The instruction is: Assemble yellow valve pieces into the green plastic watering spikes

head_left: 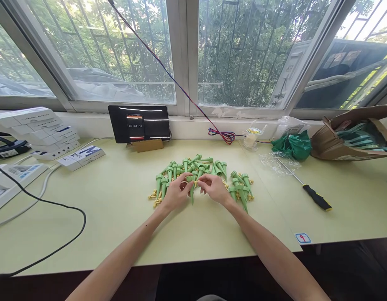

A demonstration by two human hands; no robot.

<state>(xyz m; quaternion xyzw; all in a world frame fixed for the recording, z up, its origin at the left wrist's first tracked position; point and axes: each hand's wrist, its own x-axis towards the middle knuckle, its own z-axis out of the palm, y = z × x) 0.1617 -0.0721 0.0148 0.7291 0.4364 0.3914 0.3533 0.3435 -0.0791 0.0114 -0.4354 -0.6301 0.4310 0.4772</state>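
My left hand (175, 192) pinches a green plant-watering spike (192, 195), its ribbed cap up and its point down. My right hand (215, 189) has thumb and fingers closed on a small yellow valve piece (196, 183) at the side of the spike's cap; how far it sits in the cap is too small to tell. Behind both hands lies a pile of green spikes (185, 165). More spikes (240, 190) lie to the right of my right hand, with small yellow pieces (250, 197) around them. Other yellow pieces (156, 202) lie left of my left hand.
A screwdriver (317, 197) lies at the right near clear plastic wrap (279, 164), a green bag (292, 145) and an open cardboard box (331, 144). A tablet and a phone timer (135, 126) lean at the back. White boxes (42, 129) and cables (82, 213) are at left.
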